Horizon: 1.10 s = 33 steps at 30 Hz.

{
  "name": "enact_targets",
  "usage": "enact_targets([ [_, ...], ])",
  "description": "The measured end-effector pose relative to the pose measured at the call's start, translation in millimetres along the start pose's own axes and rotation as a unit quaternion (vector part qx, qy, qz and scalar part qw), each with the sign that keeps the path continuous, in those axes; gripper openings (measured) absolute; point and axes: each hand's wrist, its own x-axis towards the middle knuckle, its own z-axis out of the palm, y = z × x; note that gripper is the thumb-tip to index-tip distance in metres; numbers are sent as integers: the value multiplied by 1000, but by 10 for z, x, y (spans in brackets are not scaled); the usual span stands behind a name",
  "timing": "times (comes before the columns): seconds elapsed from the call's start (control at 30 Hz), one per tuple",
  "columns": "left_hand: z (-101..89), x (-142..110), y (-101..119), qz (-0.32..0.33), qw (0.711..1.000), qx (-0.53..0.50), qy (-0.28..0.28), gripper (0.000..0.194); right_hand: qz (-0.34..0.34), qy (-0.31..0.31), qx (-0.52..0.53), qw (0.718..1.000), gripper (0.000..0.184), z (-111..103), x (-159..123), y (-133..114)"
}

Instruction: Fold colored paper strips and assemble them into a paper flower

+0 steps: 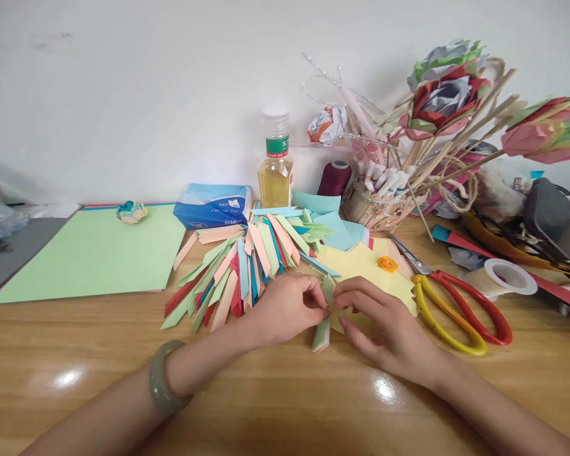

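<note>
My left hand [285,305] pinches a pale green folded paper strip [322,335] between thumb and fingers, just above the table. Close on the strip's right side is my right hand [380,323], its fingers curved and its thumb apart from them. Its fingertips are at the strip's edge; whether they touch it I cannot tell. Behind my left hand lies a fanned pile of folded paper strips [230,275] in green, peach, red and blue. Yellow paper [361,269] lies beyond my right hand, with a small orange rolled paper flower [387,263] on it.
Scissors [449,310] with red and yellow handles and a tape roll [501,278] lie at right. Behind stand a tissue pack [213,206], a bottle [275,168], a thread spool [334,178] and a basket [373,209] of pens. Green sheets [95,259] lie left.
</note>
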Motion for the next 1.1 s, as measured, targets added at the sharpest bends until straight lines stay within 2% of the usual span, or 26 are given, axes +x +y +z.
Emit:
enact_targets([
  [0.13, -2, -34, 62, 42, 995, 86, 27, 8, 33, 19, 9, 999, 15, 56, 3, 20],
  [0.3, 18, -50, 55, 91, 987, 107, 76, 14, 62, 7, 3, 998, 16, 89, 29, 22],
  [0.63, 69, -50, 93, 97, 976, 159, 115, 17, 144, -16, 40, 989, 17, 65, 119, 21],
  [0.77, 74, -47, 78, 65, 979, 141, 136, 17, 136, -18, 46, 989, 20, 75, 138, 18],
  [0.93, 75, -39, 11, 89, 984, 74, 138, 17, 127, -6, 44, 991, 20, 96, 142, 33],
  [1.1, 87, -55, -26, 106, 983, 50, 142, 15, 132, 3, 36, 991, 19, 102, 144, 58],
])
